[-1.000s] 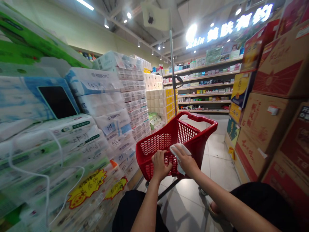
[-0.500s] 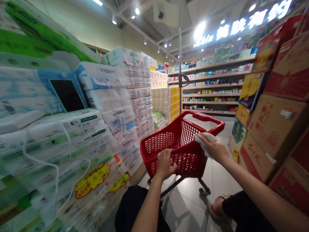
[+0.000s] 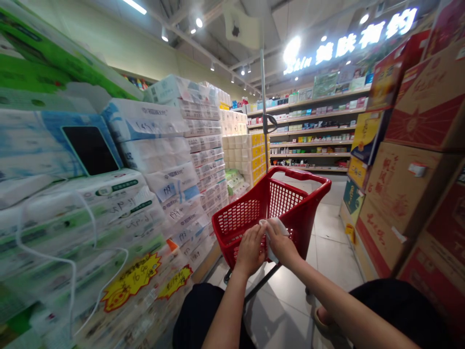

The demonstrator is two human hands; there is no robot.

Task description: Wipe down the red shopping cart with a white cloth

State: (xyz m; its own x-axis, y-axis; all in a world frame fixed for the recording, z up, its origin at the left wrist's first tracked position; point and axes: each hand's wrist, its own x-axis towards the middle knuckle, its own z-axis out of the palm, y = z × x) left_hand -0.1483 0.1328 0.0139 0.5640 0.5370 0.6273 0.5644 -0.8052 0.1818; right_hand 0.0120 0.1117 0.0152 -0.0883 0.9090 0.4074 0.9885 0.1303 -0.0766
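A red plastic shopping cart [image 3: 241, 215] with perforated walls stands in front of me, its handle at the far right. My left hand [image 3: 250, 249] rests over the cart's near rim, fingers bent together around it; whether a bit of cloth is under them is hard to tell. Right beside it, my right hand [image 3: 279, 242] presses a white cloth [image 3: 279, 225] against the same rim. The fingertips of both hands nearly meet. Part of the cloth hangs down over the cart's side.
Stacked tissue packs [image 3: 170, 177] line the left, with a dark-screened device [image 3: 92, 150] and white cable on them. Cardboard boxes [image 3: 395, 194] are piled at the right. A metal pole [image 3: 264, 97] rises behind the cart, before stocked shelves [image 3: 312, 128].
My right hand has moved left and nearer with the cloth, from the rim by the handle to beside my left hand. The view has shifted slightly.
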